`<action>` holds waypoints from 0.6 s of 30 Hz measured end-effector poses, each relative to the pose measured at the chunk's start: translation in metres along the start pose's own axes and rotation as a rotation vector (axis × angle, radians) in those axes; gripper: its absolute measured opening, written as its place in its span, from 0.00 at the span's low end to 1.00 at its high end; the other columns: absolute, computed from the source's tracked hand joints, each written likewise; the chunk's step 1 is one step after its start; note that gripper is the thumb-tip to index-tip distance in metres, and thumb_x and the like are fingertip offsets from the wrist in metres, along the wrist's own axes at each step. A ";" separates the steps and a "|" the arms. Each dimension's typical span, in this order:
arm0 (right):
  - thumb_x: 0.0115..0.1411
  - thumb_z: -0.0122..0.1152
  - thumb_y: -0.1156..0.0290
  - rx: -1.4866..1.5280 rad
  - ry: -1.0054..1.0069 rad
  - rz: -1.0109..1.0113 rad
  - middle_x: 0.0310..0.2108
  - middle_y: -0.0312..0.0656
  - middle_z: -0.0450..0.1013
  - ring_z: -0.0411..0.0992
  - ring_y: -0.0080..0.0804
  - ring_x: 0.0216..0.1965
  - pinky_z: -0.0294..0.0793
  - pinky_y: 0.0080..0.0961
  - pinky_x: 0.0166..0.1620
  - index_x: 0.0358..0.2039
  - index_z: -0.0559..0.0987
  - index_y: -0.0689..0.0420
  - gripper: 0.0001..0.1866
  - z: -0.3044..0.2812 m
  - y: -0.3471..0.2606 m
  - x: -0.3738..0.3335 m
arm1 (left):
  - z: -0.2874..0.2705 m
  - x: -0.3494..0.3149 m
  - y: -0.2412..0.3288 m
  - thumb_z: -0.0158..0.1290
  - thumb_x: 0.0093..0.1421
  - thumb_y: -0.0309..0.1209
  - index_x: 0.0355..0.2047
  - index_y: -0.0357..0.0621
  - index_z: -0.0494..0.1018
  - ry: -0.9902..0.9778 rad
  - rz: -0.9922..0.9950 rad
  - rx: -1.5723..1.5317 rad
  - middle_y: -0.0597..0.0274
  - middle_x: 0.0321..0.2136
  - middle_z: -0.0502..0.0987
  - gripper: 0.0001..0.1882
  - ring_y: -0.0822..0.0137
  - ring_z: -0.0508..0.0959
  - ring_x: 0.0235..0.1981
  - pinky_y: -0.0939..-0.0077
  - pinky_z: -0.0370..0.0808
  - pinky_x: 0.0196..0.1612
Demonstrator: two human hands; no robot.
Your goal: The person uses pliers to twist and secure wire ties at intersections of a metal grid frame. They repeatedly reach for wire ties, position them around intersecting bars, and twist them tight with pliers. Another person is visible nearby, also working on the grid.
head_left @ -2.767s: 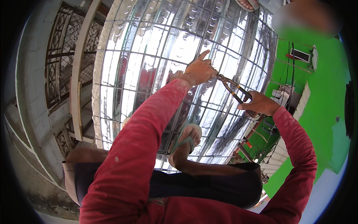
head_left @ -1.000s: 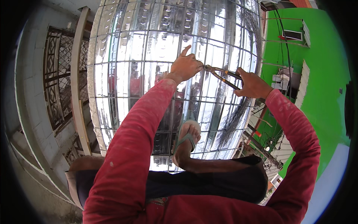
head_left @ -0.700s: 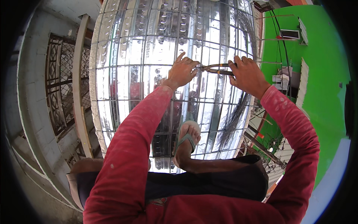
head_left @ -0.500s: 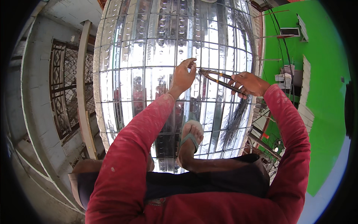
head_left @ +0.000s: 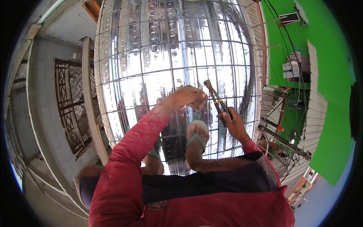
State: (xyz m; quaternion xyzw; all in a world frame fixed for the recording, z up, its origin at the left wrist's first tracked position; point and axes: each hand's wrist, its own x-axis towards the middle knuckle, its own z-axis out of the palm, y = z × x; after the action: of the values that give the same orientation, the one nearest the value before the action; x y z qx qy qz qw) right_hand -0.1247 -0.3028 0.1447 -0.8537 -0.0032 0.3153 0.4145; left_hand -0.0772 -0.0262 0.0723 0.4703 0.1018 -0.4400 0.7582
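Observation:
Pincers (head_left: pixel 208 85) with dark handles and yellow bands are gripped in my right hand (head_left: pixel 236 125), jaws pointing up and away from me. Their handles sit close together. To their left, my left hand (head_left: pixel 192 97) is closed in a pinch above the mesh, near the pincers' jaws but apart from them. Whatever lies between its fingertips is too small to make out. Beneath both hands spreads a steel wire mesh (head_left: pixel 172 69) over shiny ribbed metal sheeting (head_left: pixel 130 85). My sandalled foot (head_left: pixel 198 138) stands on it just below the hands.
A bundle of thin dark wires (head_left: pixel 251 85) lies along the mesh's right side. On the left runs a pale post (head_left: pixel 89 87) before a grey wall with a latticed window (head_left: pixel 72 106). Beyond the right edge are cables, a corrugated roof (head_left: pixel 312 113) and a green wall (head_left: pixel 332 68).
The pincers have come away from the mesh and turned upright as my right hand drew nearer to me. My left hand moved nearer too, its fingers curling closed. The view has shifted slightly.

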 end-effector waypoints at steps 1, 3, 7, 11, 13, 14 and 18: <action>0.73 0.47 0.60 -0.048 0.014 0.001 0.36 0.40 0.77 0.73 0.26 0.35 0.72 0.27 0.41 0.46 0.73 0.60 0.15 0.005 0.009 -0.008 | -0.003 -0.004 0.009 0.53 0.67 0.39 0.45 0.35 0.76 0.015 -0.039 0.195 0.55 0.37 0.80 0.17 0.61 0.83 0.37 0.68 0.83 0.40; 0.73 0.45 0.61 -0.135 0.027 0.071 0.39 0.48 0.77 0.75 0.42 0.39 0.73 0.34 0.46 0.47 0.72 0.61 0.16 0.015 0.016 -0.027 | -0.003 -0.008 0.015 0.47 0.69 0.38 0.46 0.38 0.77 0.135 -0.067 0.439 0.57 0.36 0.79 0.16 0.67 0.80 0.31 0.71 0.80 0.35; 0.69 0.52 0.66 -0.475 0.139 -0.070 0.41 0.54 0.77 0.76 0.55 0.41 0.73 0.43 0.45 0.48 0.71 0.62 0.13 0.037 0.055 -0.051 | -0.001 0.004 0.009 0.39 0.73 0.41 0.47 0.36 0.77 0.346 0.291 0.455 0.66 0.23 0.68 0.22 0.72 0.68 0.27 0.73 0.70 0.38; 0.68 0.55 0.66 -0.463 0.114 -0.255 0.35 0.52 0.78 0.78 0.53 0.36 0.75 0.43 0.41 0.47 0.74 0.63 0.14 0.016 0.027 -0.029 | 0.003 0.022 0.001 0.36 0.74 0.42 0.51 0.37 0.76 0.280 0.270 0.502 0.55 0.32 0.77 0.24 0.64 0.76 0.37 0.66 0.72 0.47; 0.69 0.56 0.63 -0.313 0.147 -0.269 0.33 0.50 0.78 0.78 0.46 0.34 0.75 0.39 0.39 0.49 0.75 0.62 0.16 -0.004 -0.007 0.006 | 0.009 0.038 -0.010 0.36 0.74 0.41 0.51 0.37 0.76 0.296 0.367 0.553 0.50 0.37 0.80 0.24 0.58 0.78 0.41 0.62 0.72 0.50; 0.69 0.57 0.62 -0.216 0.199 -0.262 0.33 0.49 0.78 0.79 0.41 0.33 0.76 0.35 0.38 0.50 0.76 0.62 0.17 -0.011 -0.018 0.026 | 0.015 0.047 -0.014 0.36 0.73 0.41 0.51 0.37 0.76 0.288 0.416 0.573 0.48 0.40 0.81 0.24 0.55 0.79 0.43 0.60 0.73 0.51; 0.68 0.58 0.61 -0.130 0.139 -0.252 0.32 0.46 0.79 0.75 0.28 0.29 0.75 0.29 0.36 0.49 0.78 0.63 0.18 -0.020 -0.038 0.106 | 0.045 0.059 -0.011 0.32 0.73 0.45 0.48 0.37 0.74 0.242 0.382 0.867 0.41 0.41 0.79 0.27 0.41 0.77 0.39 0.51 0.72 0.47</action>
State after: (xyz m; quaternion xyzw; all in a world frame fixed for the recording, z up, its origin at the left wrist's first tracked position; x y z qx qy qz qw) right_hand -0.0194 -0.2638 0.1236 -0.8913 -0.1022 0.2003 0.3938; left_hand -0.0623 -0.0980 0.0563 0.8008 -0.0915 -0.2369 0.5425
